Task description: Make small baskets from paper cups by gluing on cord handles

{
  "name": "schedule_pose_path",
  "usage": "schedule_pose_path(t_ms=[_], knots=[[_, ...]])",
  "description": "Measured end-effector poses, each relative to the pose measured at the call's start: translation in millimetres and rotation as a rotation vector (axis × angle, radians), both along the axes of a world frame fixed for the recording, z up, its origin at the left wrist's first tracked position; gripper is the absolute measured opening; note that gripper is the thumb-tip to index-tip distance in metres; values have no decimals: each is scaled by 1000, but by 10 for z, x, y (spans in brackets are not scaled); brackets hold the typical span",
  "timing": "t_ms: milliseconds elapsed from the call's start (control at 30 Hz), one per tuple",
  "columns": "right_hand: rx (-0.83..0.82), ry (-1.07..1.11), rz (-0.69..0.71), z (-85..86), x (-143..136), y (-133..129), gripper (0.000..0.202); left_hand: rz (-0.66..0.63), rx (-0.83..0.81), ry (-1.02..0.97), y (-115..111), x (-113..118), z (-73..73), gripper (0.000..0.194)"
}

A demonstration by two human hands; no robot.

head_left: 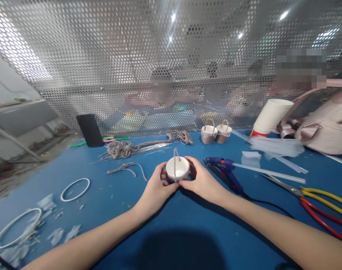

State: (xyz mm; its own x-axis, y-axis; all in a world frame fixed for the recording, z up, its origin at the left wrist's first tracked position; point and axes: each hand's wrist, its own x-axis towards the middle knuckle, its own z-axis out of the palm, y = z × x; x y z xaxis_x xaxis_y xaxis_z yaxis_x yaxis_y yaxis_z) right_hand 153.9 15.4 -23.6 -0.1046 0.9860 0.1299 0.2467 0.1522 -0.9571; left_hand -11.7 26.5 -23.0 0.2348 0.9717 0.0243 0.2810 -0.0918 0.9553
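Note:
Between my two hands, at the middle of the blue table, is a small basket (178, 173) made from a white paper cup, with a thin cord handle arching over its open top. My left hand (161, 183) wraps its left side, thumb at the front. From the right, my right hand (199, 179) grips it the same way, the two thumbs almost meeting below the rim. Just right of my right hand lies a blue hot glue gun (225, 168) with a clear glue stick in its back. A loose piece of grey-brown cord (128, 167) lies to the left.
Two finished-looking cup baskets (209, 134) stand at the back by the perforated metal screen (117, 75). Stacked paper cups (273, 115), clear glue sticks (277, 146) and red-yellow pliers (297, 192) are at right. Cord bundles (121, 149), a phone (89, 130) and white rings (75, 190) occupy the left.

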Motion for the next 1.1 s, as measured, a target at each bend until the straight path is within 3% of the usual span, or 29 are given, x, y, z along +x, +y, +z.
schedule_pose_path(t_ms=[167,433,667,800,933,1100], knots=[[67,-7,92,-23,44,31,64,4,111,80,-26,2,-88,53],[3,32,130,-39,89,45,68,16,94,63,-65,11,-94,39],[35,80,-34,-172,42,52,57,72,128,90,-14,19,-119,50],[38,72,-110,-201,13,15,45,101,167,105,-6,23,-125,45],[63,74,-75,-155,-4,-32,44,98,202,110,-30,24,-123,38],[84,116,37,-128,-6,-77,56,110,203,170,-77,17,-115,40]])
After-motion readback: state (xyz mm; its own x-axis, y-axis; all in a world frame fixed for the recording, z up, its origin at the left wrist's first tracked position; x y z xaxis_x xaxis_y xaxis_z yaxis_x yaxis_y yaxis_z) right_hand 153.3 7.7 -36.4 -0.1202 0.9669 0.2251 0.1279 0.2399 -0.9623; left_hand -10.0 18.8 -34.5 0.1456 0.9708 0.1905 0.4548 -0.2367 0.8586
